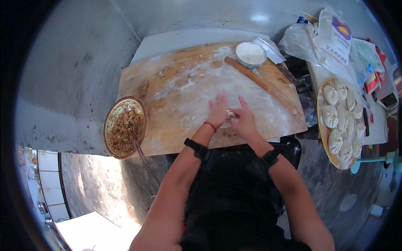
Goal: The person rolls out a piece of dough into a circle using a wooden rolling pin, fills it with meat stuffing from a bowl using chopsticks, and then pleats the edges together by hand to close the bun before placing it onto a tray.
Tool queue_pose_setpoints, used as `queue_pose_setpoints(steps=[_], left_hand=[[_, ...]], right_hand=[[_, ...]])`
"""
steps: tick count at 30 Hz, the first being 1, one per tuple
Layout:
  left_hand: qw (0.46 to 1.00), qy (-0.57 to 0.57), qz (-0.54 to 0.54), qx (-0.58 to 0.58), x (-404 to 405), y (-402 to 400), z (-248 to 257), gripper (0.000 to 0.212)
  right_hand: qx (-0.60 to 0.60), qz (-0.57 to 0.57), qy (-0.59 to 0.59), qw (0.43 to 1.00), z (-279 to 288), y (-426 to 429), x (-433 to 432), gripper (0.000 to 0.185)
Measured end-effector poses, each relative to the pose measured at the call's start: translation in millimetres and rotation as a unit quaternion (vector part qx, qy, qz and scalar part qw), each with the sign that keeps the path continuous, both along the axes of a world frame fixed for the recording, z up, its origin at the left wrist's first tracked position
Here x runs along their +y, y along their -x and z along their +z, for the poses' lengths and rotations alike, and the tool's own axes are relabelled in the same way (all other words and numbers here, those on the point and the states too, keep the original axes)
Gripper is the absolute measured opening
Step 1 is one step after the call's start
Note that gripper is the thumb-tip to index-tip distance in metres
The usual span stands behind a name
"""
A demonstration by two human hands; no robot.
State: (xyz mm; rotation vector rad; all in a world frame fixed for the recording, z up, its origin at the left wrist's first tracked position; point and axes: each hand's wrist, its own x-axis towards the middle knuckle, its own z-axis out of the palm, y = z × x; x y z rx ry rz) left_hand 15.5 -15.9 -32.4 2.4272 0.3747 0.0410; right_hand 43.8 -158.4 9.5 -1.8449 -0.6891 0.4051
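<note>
A small piece of white dough, apparently a bun (231, 115), is between my two hands just above the front part of the floured wooden board (169, 116). My right hand (245, 120) pinches its edge with thumb and fingertips, one finger pointing up. Against the dough's left side is my left hand (218, 111), its outer fingers stretched forward; its thumb is hidden. Part of the dough is covered by the hands. A patterned bowl (108, 130) of brown minced filling (127, 130) stands at the board's left edge, with chopsticks (137, 142) leaning out over the rim.
A wooden rolling pin (257, 80) lies slantwise right of my hands. Behind it are a metal bowl of white flour (251, 54) and a cleaver (273, 55). Farther right, an oval tray (323, 138) carries several pleated buns (329, 116). Plastic bags (296, 40) lie at the back right.
</note>
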Motion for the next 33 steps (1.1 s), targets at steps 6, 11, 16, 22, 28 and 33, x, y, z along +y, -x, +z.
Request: queue_pose_setpoints(steps=[6, 11, 16, 22, 28, 33], left_hand=[[0.997, -0.050, 0.052, -0.027, -34, 27, 21, 0.056], [0.975, -0.198, 0.091, -0.037, -10, 6, 12, 0.059], [0.977, -0.138, 0.159, 0.023, -10, -13, 4, 0.060], [0.990, 0.132, 0.055, -0.015, -42, 2, 29, 0.056], [0.983, -0.171, 0.030, -0.056, -24, 10, 16, 0.056], [0.976, -0.146, 0.164, -0.005, -19, -14, 11, 0.057]], right_hand=[[-0.066, 0.063, 0.047, 0.995, 2, 12, -20, 0.071], [0.061, 0.053, -0.056, 0.995, -19, -2, -35, 0.068], [0.166, 0.012, -0.114, 0.979, -37, -6, -27, 0.068], [-0.172, 0.025, 0.066, 0.983, 6, 3, -25, 0.070], [-0.042, 0.083, -0.019, 0.995, -5, 1, -40, 0.069], [0.137, 0.022, -0.062, 0.988, -19, -8, -32, 0.069]])
